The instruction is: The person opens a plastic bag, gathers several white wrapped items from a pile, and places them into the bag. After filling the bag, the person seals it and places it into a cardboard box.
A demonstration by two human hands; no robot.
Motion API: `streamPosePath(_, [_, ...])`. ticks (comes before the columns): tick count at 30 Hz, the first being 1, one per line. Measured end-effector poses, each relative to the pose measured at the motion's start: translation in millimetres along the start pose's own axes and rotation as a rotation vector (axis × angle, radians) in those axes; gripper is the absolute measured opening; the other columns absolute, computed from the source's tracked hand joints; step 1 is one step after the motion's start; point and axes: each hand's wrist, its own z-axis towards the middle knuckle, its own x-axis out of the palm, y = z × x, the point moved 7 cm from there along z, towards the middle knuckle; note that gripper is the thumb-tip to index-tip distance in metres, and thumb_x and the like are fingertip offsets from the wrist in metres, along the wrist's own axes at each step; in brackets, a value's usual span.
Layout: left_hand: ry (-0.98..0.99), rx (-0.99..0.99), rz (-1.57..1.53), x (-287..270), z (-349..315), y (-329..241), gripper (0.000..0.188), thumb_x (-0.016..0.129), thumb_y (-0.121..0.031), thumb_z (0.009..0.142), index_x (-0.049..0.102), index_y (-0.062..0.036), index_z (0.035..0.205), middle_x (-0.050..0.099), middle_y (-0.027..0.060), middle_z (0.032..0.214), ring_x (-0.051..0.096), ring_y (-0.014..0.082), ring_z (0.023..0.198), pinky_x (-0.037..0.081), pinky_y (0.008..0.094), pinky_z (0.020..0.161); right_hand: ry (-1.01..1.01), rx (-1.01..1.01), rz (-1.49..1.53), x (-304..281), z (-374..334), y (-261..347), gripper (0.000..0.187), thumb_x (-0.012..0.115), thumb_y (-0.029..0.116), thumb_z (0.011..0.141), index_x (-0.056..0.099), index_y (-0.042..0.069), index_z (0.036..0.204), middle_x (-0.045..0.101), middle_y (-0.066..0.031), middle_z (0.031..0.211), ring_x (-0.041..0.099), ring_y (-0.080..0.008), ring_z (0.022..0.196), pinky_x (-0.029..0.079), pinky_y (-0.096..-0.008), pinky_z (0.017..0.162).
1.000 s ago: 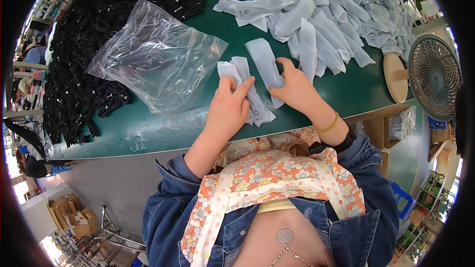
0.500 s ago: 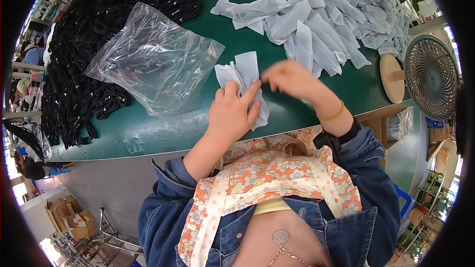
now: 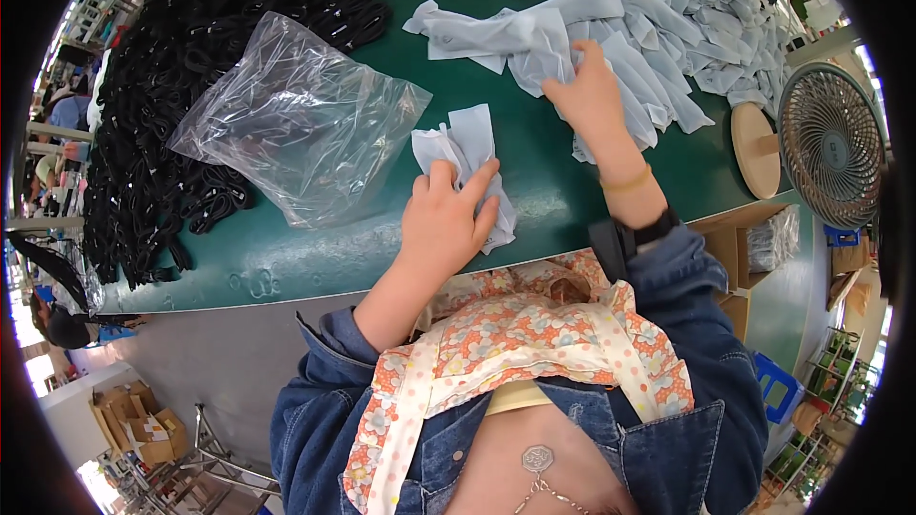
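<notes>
My left hand (image 3: 445,219) lies with spread fingers on a small stack of whitish translucent bags (image 3: 469,127) near the table's front edge. It presses them down from above; the index finger points along the upper bag. Farther right, my right hand (image 3: 593,100) reaches into a heap of similar bags (image 3: 649,10). Its thumb and index finger are apart, touching a bag (image 3: 541,50) at the heap's near left side. The other fingers of that hand are partly hidden.
On the green table (image 3: 286,262), a large clear plastic bag (image 3: 301,124) lies left of my hands. Beyond it spreads a heap of black coiled cables (image 3: 191,57). A fan (image 3: 832,148) with a round wooden base (image 3: 757,151) stands at the right. An open carton (image 3: 739,253) sits by the right edge.
My right hand has moved up and away from beside the small stack to the bag heap, where a bag has shifted under its fingers. My left hand stays in place.
</notes>
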Motion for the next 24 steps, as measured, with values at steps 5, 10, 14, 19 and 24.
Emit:
streamPosePath(5, [-0.009, 0.01, 0.016, -0.5, 2.9, 0.5, 0.042, 0.064, -0.027, 0.078, 0.06, -0.0238, 0.12, 0.045, 0.0113, 0.091, 0.049, 0.0294, 0.072, 0.047, 0.0365, 0.061, 0.143, -0.195, 0.054, -0.5, -68.2, 7.3, 0.055, 0.067, 0.017, 0.07, 0.051, 0.0, 0.12, 0.059, -0.0178, 0.089, 0.059, -0.0348, 0.082, 0.048, -0.0386, 0.075])
streamPosePath(10, [0.0, 0.026, 0.023, -0.3, 2.2, -4.1, 0.048, 0.063, -0.025, 0.076, 0.057, -0.0285, 0.123, 0.044, 0.0107, 0.089, 0.049, 0.0288, 0.069, 0.047, 0.0368, 0.057, 0.413, -0.325, 0.185, 29.3, -112.5, 32.1, 0.042, 0.061, 0.013, 0.08, 0.053, -0.001, 0.118, 0.056, -0.015, 0.083, 0.056, -0.0296, 0.075, 0.045, -0.0367, 0.071])
streamPosePath(14, [0.085, -0.005, 0.101, 1.8, 4.1, -6.1, 0.051, 0.06, -0.024, 0.074, 0.056, -0.0334, 0.124, 0.043, 0.0105, 0.088, 0.05, 0.0287, 0.068, 0.048, 0.0379, 0.054, 0.809, -0.177, 0.514, 37.2, -110.5, 18.4, 0.036, 0.057, 0.015, 0.084, 0.055, -0.001, 0.116, 0.055, -0.0143, 0.081, 0.055, -0.0276, 0.074, 0.044, -0.0367, 0.07])
streamPosePath(19, [0.12, -0.022, 0.16, 2.2, 6.7, -6.4, 0.05, 0.057, -0.025, 0.074, 0.056, -0.0354, 0.123, 0.043, 0.0105, 0.089, 0.05, 0.0287, 0.066, 0.049, 0.0385, 0.052, 0.436, -0.315, 0.1, 1.8, -73.6, 11.1, 0.033, 0.057, 0.018, 0.086, 0.054, -0.001, 0.112, 0.059, -0.014, 0.081, 0.058, -0.0287, 0.076, 0.047, -0.0364, 0.068])
streamPosePath(24, [0.125, -0.028, 0.157, 4.4, 7.7, -7.1, 0.049, 0.056, -0.025, 0.074, 0.057, -0.0354, 0.122, 0.043, 0.0104, 0.09, 0.05, 0.0287, 0.067, 0.049, 0.0384, 0.053, -0.013, -0.094, -0.393, -18.5, -23.3, -38.8, 0.037, 0.063, 0.027, 0.079, 0.057, -0.001, 0.102, 0.062, -0.0183, 0.081, 0.062, -0.0343, 0.077, 0.049, -0.0411, 0.068])
